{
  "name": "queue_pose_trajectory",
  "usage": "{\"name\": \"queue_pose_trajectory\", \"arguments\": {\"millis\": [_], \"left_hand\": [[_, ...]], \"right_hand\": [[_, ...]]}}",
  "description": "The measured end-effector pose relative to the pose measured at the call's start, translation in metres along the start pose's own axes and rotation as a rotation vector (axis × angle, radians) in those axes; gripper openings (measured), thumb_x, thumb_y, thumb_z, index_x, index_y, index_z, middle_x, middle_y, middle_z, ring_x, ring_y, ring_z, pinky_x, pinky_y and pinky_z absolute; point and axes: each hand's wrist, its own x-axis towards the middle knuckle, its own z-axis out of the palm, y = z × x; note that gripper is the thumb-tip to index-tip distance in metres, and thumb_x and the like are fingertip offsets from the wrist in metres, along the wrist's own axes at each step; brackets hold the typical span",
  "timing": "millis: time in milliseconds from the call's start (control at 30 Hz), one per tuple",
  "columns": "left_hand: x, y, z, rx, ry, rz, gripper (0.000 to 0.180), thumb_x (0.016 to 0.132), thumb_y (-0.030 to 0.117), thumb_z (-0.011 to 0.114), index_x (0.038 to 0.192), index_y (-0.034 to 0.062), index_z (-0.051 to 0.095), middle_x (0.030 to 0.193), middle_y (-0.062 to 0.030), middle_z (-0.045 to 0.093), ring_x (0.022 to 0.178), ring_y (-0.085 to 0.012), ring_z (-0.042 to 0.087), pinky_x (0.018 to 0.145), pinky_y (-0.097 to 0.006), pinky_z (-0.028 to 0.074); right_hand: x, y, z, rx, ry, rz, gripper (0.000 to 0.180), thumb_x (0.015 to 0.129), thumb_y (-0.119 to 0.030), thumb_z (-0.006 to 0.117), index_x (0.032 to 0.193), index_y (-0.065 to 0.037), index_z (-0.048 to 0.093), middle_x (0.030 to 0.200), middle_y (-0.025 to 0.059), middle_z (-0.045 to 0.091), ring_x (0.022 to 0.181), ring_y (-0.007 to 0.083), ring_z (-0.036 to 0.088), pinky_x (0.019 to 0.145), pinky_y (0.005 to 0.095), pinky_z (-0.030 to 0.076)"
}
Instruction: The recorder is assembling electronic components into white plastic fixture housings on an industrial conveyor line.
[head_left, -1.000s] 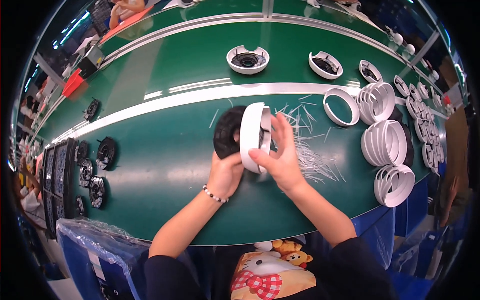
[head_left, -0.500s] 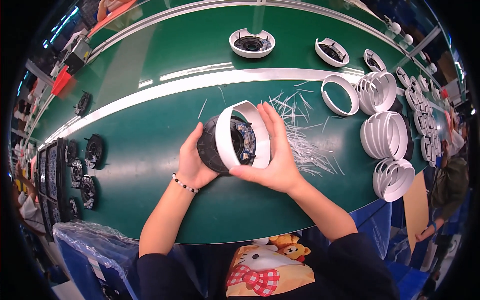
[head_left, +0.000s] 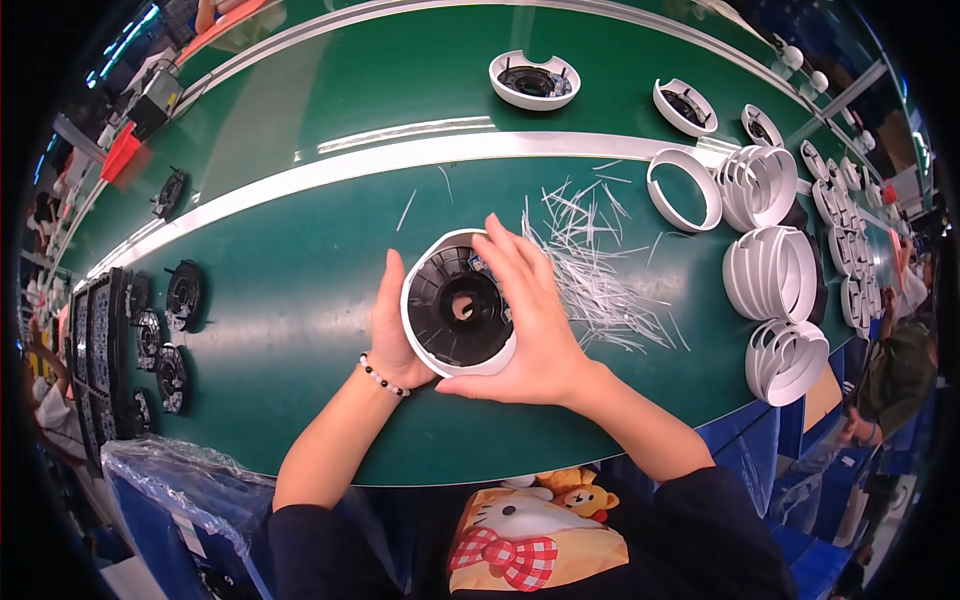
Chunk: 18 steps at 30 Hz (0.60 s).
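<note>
Between my hands, over the near bench, is a white plastic ring (head_left: 411, 338) with a black round base (head_left: 440, 310) sitting inside it. A bit of blue circuit board (head_left: 478, 262) shows at the base's upper right. My left hand (head_left: 397, 340) supports the base from the left and below. Its thumb points up, its other fingers are mostly hidden, and skin shows through the base's centre hole. My right hand (head_left: 535, 325) wraps the ring's right side, fingers over the top edge and thumb along the bottom.
White plastic strips (head_left: 590, 265) lie scattered right of my hands. Stacked white rings (head_left: 770, 275) stand farther right. Black round bases (head_left: 183, 295) and a black tray (head_left: 97, 350) are at the left. Beyond a pale rail, a green belt (head_left: 400, 70) carries assembled white-rimmed units (head_left: 535, 82).
The ring has moved left and now encircles the base, which has tilted to face me. Both hands have closed in around them. Units on the far belt have shifted right.
</note>
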Motion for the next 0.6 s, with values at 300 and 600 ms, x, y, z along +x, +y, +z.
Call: {"name": "queue_pose_trajectory", "arguments": {"millis": [300, 600], "left_hand": [[-0.002, -0.008, -0.001, 0.200, -0.066, 0.214, 0.064, 0.078, 0.047, 0.046, 0.123, 0.0021, 0.034, 0.119, -0.0141, 0.044, 0.109, -0.0241, 0.045, 0.092, -0.036, 0.039], [-0.004, -0.004, 0.024, 0.106, -0.001, 0.382, 0.060, 0.074, 0.041, 0.044, 0.118, -0.0008, 0.040, 0.113, -0.0156, 0.049, 0.102, -0.0255, 0.050, 0.088, -0.037, 0.042]], "right_hand": [[0.005, -0.003, 0.009, -0.028, 0.079, 0.106, 0.118, 0.043, -0.044, 0.080, 0.129, 0.005, 0.016, 0.123, 0.0219, 0.032, 0.111, 0.0357, 0.032, 0.093, 0.0436, 0.029], [0.002, -0.009, 0.032, -0.007, 0.264, 0.007, 0.112, 0.054, -0.048, 0.073, 0.130, 0.006, 0.010, 0.135, 0.0256, 0.012, 0.123, 0.0395, 0.018, 0.099, 0.0451, 0.019]]}}
